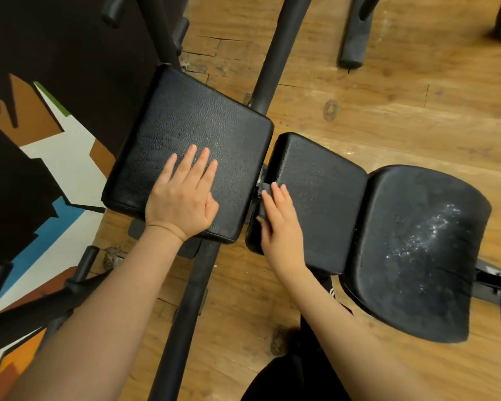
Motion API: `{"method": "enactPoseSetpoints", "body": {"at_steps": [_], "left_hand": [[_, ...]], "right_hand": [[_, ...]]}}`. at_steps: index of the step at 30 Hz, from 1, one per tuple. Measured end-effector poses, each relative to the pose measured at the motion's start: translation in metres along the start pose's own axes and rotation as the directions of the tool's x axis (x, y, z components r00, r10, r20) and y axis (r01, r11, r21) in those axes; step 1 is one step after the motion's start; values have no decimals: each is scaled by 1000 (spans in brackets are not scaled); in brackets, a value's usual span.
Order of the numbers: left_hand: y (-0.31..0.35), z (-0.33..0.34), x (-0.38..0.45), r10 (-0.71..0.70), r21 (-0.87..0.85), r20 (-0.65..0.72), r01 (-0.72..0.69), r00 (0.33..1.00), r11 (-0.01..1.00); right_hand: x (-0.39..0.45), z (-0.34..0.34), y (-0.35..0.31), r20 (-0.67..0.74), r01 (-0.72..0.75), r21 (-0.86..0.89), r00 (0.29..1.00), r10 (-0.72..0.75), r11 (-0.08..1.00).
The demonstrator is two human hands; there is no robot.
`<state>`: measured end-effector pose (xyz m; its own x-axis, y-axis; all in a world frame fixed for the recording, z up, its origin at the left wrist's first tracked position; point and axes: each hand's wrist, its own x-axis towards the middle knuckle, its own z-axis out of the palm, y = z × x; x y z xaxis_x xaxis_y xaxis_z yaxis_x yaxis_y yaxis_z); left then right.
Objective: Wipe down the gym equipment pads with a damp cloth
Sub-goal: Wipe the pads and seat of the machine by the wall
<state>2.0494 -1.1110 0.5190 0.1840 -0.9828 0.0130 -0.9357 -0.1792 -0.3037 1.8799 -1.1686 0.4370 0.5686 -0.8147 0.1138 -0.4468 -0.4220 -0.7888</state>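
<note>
Left hand (182, 198) lies flat, fingers straight, on a black square pad (191, 134); right hand (279, 224) presses a grey cloth (263, 198) against the neighbouring middle pad's (321, 198) left edge.

Pads (191, 134) black, pebbled grain; pad right of hands (417, 250) black, flecked white. Cloth (265, 192) grey. Floor (388, 96) tan wood-grain. Mat left of hands (70, 157): black, white, blue, brown, orange, green shapes.

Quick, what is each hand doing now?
Left hand: open, flat on the large pad.
Right hand: holding the cloth against the middle pad.
</note>
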Motion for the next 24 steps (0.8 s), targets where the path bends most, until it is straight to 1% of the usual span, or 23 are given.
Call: {"method": "enactPoseSetpoints", "body": {"at_steps": [2, 3, 4, 6, 8, 9, 11, 12, 13, 14, 17, 19, 21, 22, 23, 24], "left_hand": [[0, 0, 0, 0, -2, 10, 0, 1000, 1000], [0, -1, 0, -1, -3, 11, 1, 1000, 1000], [0, -1, 0, -2, -3, 9, 2, 1000, 1000], [0, -1, 0, -2, -5, 9, 2, 1000, 1000], [-1, 0, 1, 0, -2, -2, 0, 1000, 1000], [-1, 0, 1, 1, -1, -8, -1, 1000, 1000], [0, 1, 0, 0, -7, -9, 0, 1000, 1000], [0, 1, 0, -2, -7, -9, 2, 1000, 1000], [0, 1, 0, -4, -5, -10, 4, 1000, 1000], [0, 1, 0, -6, -3, -10, 5, 1000, 1000], [0, 2, 0, -5, 1, -2, 5, 1000, 1000], [0, 1, 0, -6, 1, 4, 6, 1000, 1000], [0, 1, 0, -6, -5, 7, 6, 1000, 1000], [0, 1, 0, -4, -8, 6, 4, 1000, 1000], [0, 0, 0, -3, -9, 3, 3, 1000, 1000], [0, 1, 0, -2, -9, 0, 2, 1000, 1000]], "right_hand": [[-2, -7, 11, 76, 101, -17, 992, -100, 995], [-6, -13, 25, 86, 104, -22, 991, -102, 994], [-12, -20, 41, 65, 59, -29, 996, -57, 998], [-25, -36, 75, -33, -121, -29, 992, 120, 992], [-32, -50, 97, -111, -318, -7, 942, 316, 948], [-33, -54, 101, -130, -390, -1, 913, 387, 921], [-31, -54, 98, -165, -472, 15, 868, 467, 882], [-27, -49, 90, -181, -480, 24, 861, 476, 877], [-25, -42, 78, -181, -460, 28, 871, 457, 888], [-23, -33, 64, -167, -413, 25, 896, 411, 910], [-24, -7, 22, -80, -187, 22, 979, 188, 982], [-26, 0, 9, -14, -58, 32, 998, 59, 998], [-30, -6, 18, 61, 49, 29, 997, -50, 998], [-34, -12, 31, 78, 76, 16, 994, -77, 997], [-39, -19, 46, 68, 63, -2, 996, -63, 998], [-45, -27, 63, 34, 10, -22, 999, -9, 1000]]}}
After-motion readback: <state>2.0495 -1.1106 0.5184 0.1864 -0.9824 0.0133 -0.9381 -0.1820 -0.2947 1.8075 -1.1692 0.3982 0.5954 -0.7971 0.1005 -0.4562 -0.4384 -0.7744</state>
